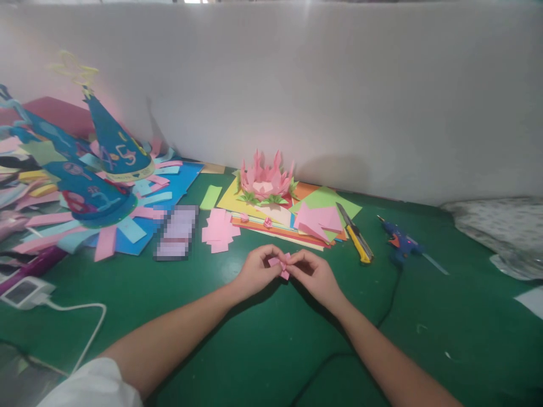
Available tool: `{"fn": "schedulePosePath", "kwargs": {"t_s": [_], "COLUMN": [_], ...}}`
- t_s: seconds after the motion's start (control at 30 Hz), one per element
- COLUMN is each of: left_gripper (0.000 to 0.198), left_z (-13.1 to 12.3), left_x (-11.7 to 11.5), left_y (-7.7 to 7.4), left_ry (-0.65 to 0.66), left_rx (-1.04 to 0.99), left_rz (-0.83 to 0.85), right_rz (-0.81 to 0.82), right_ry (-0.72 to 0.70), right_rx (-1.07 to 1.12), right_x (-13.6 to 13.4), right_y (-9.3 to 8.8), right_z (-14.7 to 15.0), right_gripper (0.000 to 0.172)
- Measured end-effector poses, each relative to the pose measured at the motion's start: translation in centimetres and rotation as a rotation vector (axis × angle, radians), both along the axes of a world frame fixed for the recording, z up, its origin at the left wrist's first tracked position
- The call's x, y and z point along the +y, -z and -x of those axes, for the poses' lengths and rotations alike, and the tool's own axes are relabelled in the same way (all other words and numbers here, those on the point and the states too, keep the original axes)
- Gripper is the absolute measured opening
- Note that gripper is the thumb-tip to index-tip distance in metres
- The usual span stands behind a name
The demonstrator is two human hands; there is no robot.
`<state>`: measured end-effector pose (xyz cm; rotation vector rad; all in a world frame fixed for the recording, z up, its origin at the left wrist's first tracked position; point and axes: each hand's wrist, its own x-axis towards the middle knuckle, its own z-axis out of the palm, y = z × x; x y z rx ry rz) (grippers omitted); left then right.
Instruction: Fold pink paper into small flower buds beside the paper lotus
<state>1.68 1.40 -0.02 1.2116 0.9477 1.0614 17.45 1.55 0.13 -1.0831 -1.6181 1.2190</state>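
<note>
Both hands meet over the green table around a small pink paper piece (285, 273) with flat tabs sticking out. My left hand (259, 271) pinches its left side between thumb and fingers. On the other side, my right hand (316, 276) has thumb and fingertips closed on the piece near its middle. Just beyond lie two small folded pink paper buds (268, 223) on a stack of coloured paper (280, 230). Left of the hands is a pile of pink cross-shaped paper cutouts (219, 230). Behind the stack's front edge stands a pink paper lotus (265, 178) with green leaves.
A yellow box cutter (358, 240) and a blue glue gun (401, 240) with a trailing cord lie at right. Blue paper party hats (116, 138) with fringes fill the left, near a pixelated rectangle (176, 233) and a white device with a cable (27, 292). A pale wall rises behind.
</note>
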Motion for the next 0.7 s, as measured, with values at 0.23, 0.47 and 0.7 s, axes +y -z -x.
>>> {"fn": "schedulePosePath", "kwargs": {"t_s": [0.23,0.47,0.7], "left_gripper": [0.019,0.035,0.033], "left_z": [-0.04,-0.16,-0.20], "left_x": [0.11,0.16,0.12], "left_y": [0.16,0.45,0.09], "left_ry": [-0.005,0.004,-0.058], "left_rx": [-0.005,-0.066,-0.037], "left_rz": [-0.025,0.040,0.039], "right_rz": [0.008,0.018,0.013], "right_ry": [0.013,0.019,0.020], "right_rx": [0.008,0.039,0.057], "right_x": [0.13,0.20,0.04], "right_y": [0.03,0.04,-0.24], "right_z": [-0.06,-0.08,0.18], "right_gripper": [0.015,0.019,0.022]}}
